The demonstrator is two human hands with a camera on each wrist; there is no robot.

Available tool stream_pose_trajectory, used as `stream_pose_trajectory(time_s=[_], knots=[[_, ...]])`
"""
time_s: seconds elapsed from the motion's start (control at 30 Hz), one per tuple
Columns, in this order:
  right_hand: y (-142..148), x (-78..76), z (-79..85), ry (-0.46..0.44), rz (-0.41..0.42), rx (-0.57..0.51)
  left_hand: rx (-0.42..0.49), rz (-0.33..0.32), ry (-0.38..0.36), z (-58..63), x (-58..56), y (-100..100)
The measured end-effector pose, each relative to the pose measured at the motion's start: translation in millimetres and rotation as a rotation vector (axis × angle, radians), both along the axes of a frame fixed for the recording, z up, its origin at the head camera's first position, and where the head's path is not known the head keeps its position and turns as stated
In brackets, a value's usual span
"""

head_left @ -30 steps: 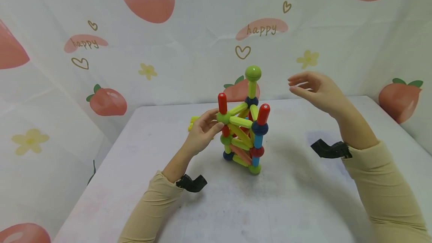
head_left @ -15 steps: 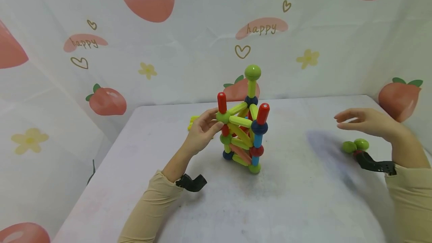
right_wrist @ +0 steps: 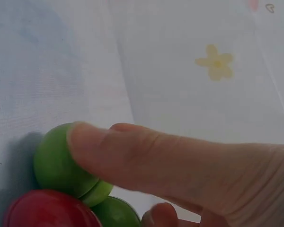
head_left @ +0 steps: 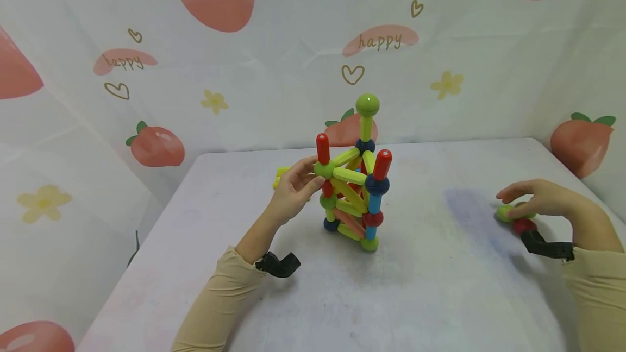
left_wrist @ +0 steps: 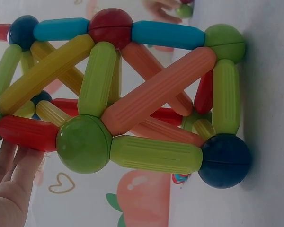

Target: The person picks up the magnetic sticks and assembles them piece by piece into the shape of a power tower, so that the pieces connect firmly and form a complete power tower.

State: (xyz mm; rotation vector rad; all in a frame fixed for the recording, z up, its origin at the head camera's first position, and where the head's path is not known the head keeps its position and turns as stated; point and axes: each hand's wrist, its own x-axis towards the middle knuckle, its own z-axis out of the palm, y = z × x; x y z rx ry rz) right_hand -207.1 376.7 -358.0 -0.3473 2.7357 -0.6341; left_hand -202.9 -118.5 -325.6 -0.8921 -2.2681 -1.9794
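A tower of magnetic rods and balls (head_left: 349, 175) stands upright on the table, with one green ball on a rod at its top. My left hand (head_left: 293, 189) holds the tower's upper left corner, thumb and fingers at a green ball (head_left: 324, 170) and the red rod below it. In the left wrist view, fingers (left_wrist: 21, 172) of that hand touch the red rod (left_wrist: 28, 133). Far right, my right hand (head_left: 543, 200) has its thumb on a loose green ball (right_wrist: 57, 158), its fingers arched over it. Beside that lie a red ball (right_wrist: 49, 210) and another green ball (right_wrist: 116, 213).
Several yellow rods (head_left: 281, 174) lie behind my left hand, partly hidden. The white table (head_left: 420, 287) ends at a patterned cloth backdrop (head_left: 274, 80). A black strap (head_left: 543, 246) hangs from my right wrist near the loose balls.
My right hand has moved from beside the tower's top, right and down to the loose balls, and now touches a green one. My left hand and the tower have stayed put.
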Motion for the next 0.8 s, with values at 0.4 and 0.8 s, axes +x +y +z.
stream_pose_trajectory(time_s=[0.4, 0.8], knots=[[-12.0, 1.2, 7.9, 0.062, -0.030, -0.026, -0.003, -0.001, -0.002, -1.1, -0.5, 0.8], [-73.9, 8.1, 66.8, 0.209, -0.109, -0.236, -0.018, 0.006, -0.003, -0.5, -0.6, -0.6]])
